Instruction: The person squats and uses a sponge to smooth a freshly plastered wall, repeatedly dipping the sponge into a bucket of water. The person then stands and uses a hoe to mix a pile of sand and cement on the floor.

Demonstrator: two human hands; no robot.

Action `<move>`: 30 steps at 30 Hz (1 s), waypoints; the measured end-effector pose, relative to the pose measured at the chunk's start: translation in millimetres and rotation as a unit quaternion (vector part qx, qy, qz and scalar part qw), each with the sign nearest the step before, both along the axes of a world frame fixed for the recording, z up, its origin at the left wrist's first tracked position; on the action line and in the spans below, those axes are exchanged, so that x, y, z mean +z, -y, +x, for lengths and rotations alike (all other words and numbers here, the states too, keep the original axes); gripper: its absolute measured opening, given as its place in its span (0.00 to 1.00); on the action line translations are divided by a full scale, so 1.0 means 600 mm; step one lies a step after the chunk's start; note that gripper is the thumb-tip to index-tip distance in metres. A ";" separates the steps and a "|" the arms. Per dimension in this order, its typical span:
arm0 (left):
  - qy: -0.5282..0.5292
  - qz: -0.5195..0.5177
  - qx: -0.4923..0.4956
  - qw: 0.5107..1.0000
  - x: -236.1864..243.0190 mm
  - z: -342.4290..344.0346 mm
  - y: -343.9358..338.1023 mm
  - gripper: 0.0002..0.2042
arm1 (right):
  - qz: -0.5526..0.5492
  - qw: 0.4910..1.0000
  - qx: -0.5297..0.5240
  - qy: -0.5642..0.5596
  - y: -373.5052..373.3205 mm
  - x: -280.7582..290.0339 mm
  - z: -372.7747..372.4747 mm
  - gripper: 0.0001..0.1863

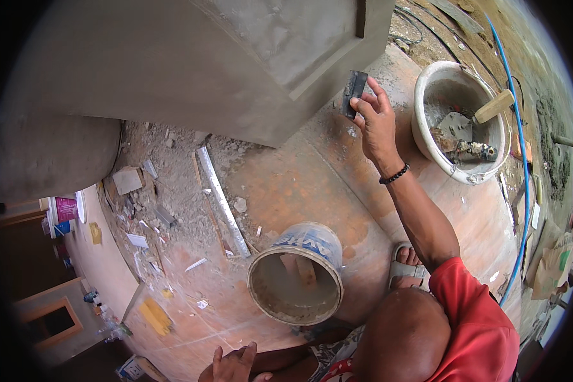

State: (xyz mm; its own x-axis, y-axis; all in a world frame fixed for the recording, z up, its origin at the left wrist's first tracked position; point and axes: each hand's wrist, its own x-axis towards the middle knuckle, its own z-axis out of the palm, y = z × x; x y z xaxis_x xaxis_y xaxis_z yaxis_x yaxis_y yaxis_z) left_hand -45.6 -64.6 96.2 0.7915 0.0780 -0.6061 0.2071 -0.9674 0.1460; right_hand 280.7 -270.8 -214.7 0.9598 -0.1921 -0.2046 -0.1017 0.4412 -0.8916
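Observation:
My right hand [378,124] is raised ahead of me, pinching a small dark rectangular piece [354,94] between thumb and fingers. It is held beside the corner of a grey plastered structure [261,108]; whether the two touch I cannot tell. Low in the view, my left hand [233,365] rests near my leg with its fingers apart and nothing in it. Between my hands stands a bucket [330,245] of murky grey water, with a wooden-looking piece [306,271] partly sunk in it.
At the right, a white tub [420,127] holds a wooden-handled trowel [494,106] and a wet metal fitting [476,150]. A blue hose [521,140] runs past it. Left of the bucket lie a metal strip [221,200], rubble [172,159] and a yellow sponge-like block [155,316].

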 end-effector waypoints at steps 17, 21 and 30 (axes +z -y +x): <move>-0.062 0.018 0.059 0.996 0.011 -0.011 -0.008 0.25 | 0.019 0.995 -0.009 -0.095 -0.172 -0.035 -0.072 0.38; -0.068 0.025 0.047 0.996 0.012 -0.019 -0.002 0.24 | -0.006 0.990 -0.138 -0.019 -0.090 -0.019 0.036 0.37; -0.035 -0.011 0.035 0.999 -0.003 -0.004 -0.004 0.23 | 0.037 0.991 0.049 -0.116 -0.166 -0.065 -0.063 0.37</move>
State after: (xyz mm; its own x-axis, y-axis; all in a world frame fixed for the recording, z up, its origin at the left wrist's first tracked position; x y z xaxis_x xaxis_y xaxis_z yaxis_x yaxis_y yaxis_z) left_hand -47.9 -62.1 94.2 0.7400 0.1181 -0.6621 0.2850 -0.9468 0.1497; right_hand 242.8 -171.0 -253.9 0.8984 -0.0761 -0.4325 -0.3463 0.4828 -0.8043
